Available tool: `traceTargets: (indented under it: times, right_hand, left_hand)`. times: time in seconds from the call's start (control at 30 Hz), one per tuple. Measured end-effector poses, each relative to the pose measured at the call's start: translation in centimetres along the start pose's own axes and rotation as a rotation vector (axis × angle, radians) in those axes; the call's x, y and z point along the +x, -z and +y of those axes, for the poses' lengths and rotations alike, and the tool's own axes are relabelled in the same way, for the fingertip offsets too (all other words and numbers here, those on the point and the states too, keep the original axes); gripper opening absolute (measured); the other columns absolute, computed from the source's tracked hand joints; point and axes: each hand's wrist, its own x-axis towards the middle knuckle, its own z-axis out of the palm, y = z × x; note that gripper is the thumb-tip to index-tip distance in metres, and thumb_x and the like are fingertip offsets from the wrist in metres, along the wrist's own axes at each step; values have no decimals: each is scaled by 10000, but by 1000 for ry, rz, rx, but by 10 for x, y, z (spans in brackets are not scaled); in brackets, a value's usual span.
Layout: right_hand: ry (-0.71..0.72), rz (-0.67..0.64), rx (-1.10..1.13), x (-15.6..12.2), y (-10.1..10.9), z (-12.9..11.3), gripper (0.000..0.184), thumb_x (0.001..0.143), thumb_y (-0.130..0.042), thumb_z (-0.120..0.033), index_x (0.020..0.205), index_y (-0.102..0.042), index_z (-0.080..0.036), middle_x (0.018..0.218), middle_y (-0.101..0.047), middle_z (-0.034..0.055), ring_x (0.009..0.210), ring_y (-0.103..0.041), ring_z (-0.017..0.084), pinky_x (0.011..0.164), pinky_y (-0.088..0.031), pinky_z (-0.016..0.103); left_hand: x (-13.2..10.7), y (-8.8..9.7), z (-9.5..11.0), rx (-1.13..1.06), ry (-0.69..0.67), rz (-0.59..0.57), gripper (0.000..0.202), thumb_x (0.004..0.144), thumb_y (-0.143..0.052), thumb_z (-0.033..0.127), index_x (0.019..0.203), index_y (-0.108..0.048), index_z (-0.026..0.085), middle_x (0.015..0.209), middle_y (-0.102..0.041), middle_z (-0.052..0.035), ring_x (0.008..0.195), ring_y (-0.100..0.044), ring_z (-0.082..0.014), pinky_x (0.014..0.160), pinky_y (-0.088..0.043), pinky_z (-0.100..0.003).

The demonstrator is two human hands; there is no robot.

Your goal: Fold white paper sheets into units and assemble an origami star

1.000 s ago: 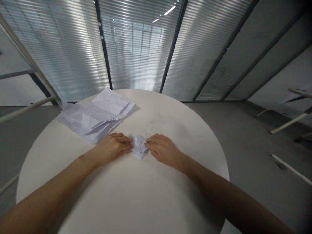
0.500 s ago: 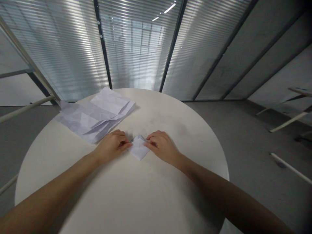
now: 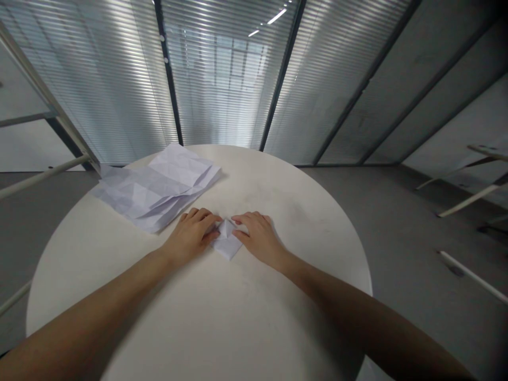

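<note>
1. My left hand (image 3: pixel 194 235) lies flat on the table (image 3: pixel 238 323), fingers stretched and close together, tips pressing the left edge of the small folded paper (image 3: pixel 227 246); it pinches nothing.
2. My right hand (image 3: pixel 256 238) mirrors it, fingers flat on the paper's right edge; the two sets of tips nearly meet over its raised middle.
3. The paper sits between my hands near the table's middle, one corner pointing toward me; a pile of creased sheets (image 3: pixel 159 185) lies well apart at the far left.
4. I judge the step in hand to be flattening a fold, both sides pressed at once.
5. The next move, as I judge it, calls for one hand pinning the piece while the other works a flap; thin paper may slip on a smooth top.
</note>
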Motion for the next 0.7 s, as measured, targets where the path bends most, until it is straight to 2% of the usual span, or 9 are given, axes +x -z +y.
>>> traceTargets:
  times: [0.13, 0.33, 0.4, 0.47, 0.57, 0.63, 0.7]
  right_hand:
    - [22, -45, 63, -1, -1, -2, 339, 825, -610, -183, 1156, -578, -252, 1109, -655, 41, 1032, -546, 203, 891, -338, 377]
    - [-83, -63, 188, 4, -8, 7, 511, 750, -673, -165, 1236, -533, -234, 1068, -662, 30, 922, -572, 176, 849, -382, 349]
    - [-121, -67, 242, 6, -8, 8, 487, 732, -683, -163, 1198, -565, -236, 978, -675, 11, 823, -580, 157, 789, -403, 322]
    - [-130, -60, 264, 7, -6, 7, 352, 720, -689, -161, 1061, -638, -235, 871, -676, -8, 746, -574, 145, 733, -406, 302]
    - [-85, 18, 249, 6, 1, 2, 100, 725, -688, -158, 801, -672, -222, 762, -665, -15, 735, -570, 151, 708, -387, 297]
    - [-23, 142, 230, 5, 6, 1, 66, 747, -677, -160, 724, -658, -218, 737, -663, -8, 763, -572, 160, 738, -371, 311]
    - [68, 258, 208, 3, 10, 2, 89, 770, -658, -151, 712, -657, -219, 757, -670, 1, 796, -572, 166, 792, -352, 334]
  left_hand:
    - [3, -3, -5, -59, -23, -47, 285, 862, -559, 289, 1142, -585, 243, 1052, -606, -62, 965, -512, -214, 865, -401, -366]
    - [6, -8, -13, -97, 16, -55, 330, 833, -600, 349, 1144, -600, 239, 1027, -625, -70, 941, -539, -220, 851, -413, -369]
    - [6, -9, -12, -126, 27, -52, 350, 823, -612, 346, 1153, -601, 228, 989, -638, -66, 907, -553, -212, 828, -424, -355]
    - [6, -7, -9, -172, 49, -35, 316, 816, -621, 333, 1111, -628, 221, 900, -655, -47, 836, -566, -195, 778, -437, -329]
    - [5, -1, -3, -252, 50, 53, 158, 829, -610, 305, 938, -690, 222, 785, -667, -20, 748, -573, -169, 713, -436, -301]
    - [4, 4, 1, -271, 7, 183, 138, 843, -599, 304, 853, -702, 213, 778, -673, -25, 753, -577, -166, 725, -434, -310]
    - [1, 9, 3, -223, -49, 325, 144, 855, -586, 297, 847, -705, 218, 809, -678, -33, 791, -575, -172, 756, -424, -332]
